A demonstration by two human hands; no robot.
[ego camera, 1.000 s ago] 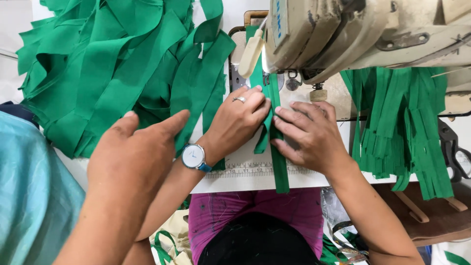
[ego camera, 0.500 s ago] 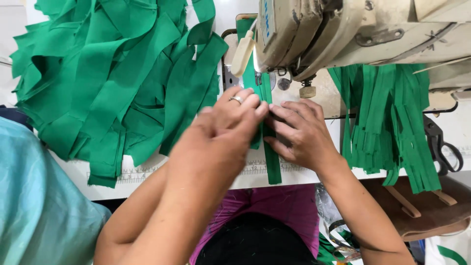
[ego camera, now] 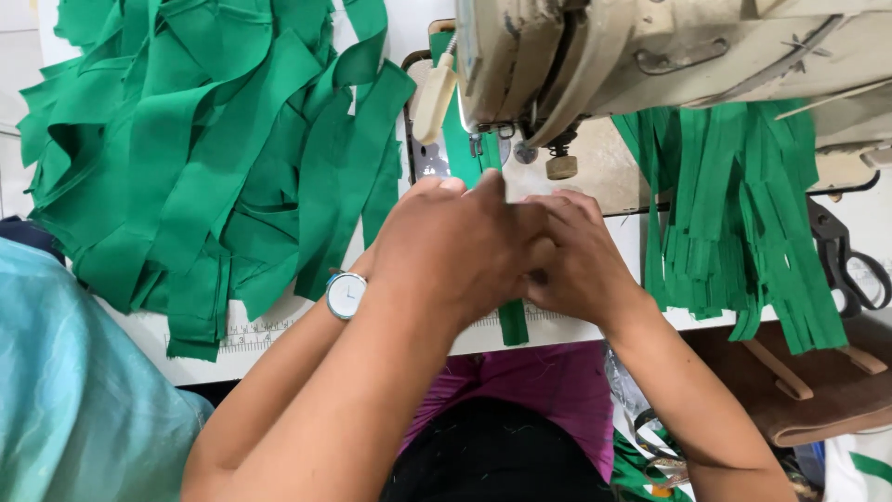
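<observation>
**A:** What is sitting closest to the camera?

**B:** A teal sleeve (ego camera: pixel 74 372) is filling the lower left corner. From it another person's forearm is rising to the middle of the frame, and that co-worker's hand (ego camera: pixel 455 251) is lying over the work.

**A:** And the wearer's own hands?

**B:** The left arm is showing only up to a wristwatch (ego camera: pixel 346 296). The left hand is lying hidden behind the co-worker's hand, so I cannot tell what its fingers are doing. The right hand (ego camera: pixel 581 270) is resting just right of centre with its fingers curling leftward. Their tips are disappearing behind the other hand, so I cannot tell their grip either.

**A:** Where is the green strip lying?

**B:** The green strip (ego camera: pixel 512 323) is running up and down the centre. Its lower end is hanging over the tabletop (ego camera: pixel 279 339) edge, directly below the bunched fingers. It is passing beneath them and coming out again above, under the sewing machine (ego camera: pixel 650 56) at the top.

**A:** What is lying farther out?

**B:** A big pile of green strips (ego camera: pixel 204 158) is spreading across the upper left. A second bundle of narrow strips (ego camera: pixel 743 214) is draping at the right, with black scissors (ego camera: pixel 850 270) lying just beside it at the right edge.
</observation>
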